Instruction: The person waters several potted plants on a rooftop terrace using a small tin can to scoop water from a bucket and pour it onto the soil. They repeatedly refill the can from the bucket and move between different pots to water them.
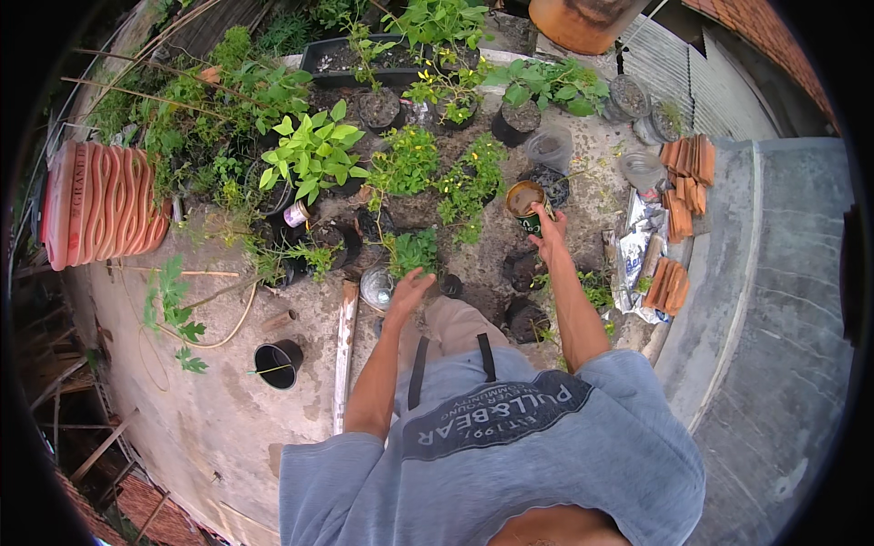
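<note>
My right hand grips a tin can with a dark green label, its open top turned up and brownish inside. It is held out over the potted plants. My left hand hangs in front of my knee with its fingers apart and nothing seen in them. Just beyond its fingertips is a low leafy green plant. Beside that hand stands a clear plastic container that seems to hold water. Small dark pots of soil stand beneath my right forearm.
Several potted plants crowd the ground ahead. Stacked terracotta pots stand at far left, an empty black pot nearer. A white wooden strip lies by my left arm. Roof-tile pieces line the low ledge at right.
</note>
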The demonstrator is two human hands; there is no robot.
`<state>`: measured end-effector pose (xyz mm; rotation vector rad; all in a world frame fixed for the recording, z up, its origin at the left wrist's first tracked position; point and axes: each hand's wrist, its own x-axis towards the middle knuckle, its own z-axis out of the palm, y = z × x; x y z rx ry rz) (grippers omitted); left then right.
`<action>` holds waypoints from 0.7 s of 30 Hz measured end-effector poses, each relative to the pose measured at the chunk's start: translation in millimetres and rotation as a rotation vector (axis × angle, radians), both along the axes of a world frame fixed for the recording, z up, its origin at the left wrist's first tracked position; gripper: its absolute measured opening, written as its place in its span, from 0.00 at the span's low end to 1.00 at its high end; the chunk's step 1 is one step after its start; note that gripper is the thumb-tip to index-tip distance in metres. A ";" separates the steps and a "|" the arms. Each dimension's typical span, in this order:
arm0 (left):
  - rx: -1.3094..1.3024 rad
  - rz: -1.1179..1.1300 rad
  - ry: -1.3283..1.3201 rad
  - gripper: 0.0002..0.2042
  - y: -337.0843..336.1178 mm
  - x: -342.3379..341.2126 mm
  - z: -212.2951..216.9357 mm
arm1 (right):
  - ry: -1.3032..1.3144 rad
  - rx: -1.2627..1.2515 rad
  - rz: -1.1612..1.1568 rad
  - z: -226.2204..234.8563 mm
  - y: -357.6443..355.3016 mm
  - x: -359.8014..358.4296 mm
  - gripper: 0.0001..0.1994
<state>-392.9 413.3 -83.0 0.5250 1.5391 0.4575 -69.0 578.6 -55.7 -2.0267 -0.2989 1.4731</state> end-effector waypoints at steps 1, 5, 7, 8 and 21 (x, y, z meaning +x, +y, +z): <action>-0.022 0.051 0.032 0.39 -24.1 -21.8 -5.5 | -0.026 -0.006 -0.007 -1.9 2.1 4.1 0.53; -0.151 0.293 0.192 0.32 -156.2 -114.7 -42.5 | -0.114 -0.050 -0.034 -18.6 20.1 7.3 0.51; -0.288 0.384 0.248 0.31 -201.1 -134.3 -22.7 | -0.107 -0.047 -0.055 -21.9 21.2 16.1 0.51; -0.328 0.424 0.261 0.31 -221.2 -142.2 -16.3 | -0.085 -0.036 -0.068 -24.4 20.1 20.3 0.51; -0.275 0.688 -0.085 0.29 -344.7 -100.2 25.4 | 0.152 0.025 -0.036 -19.4 11.5 -2.9 0.53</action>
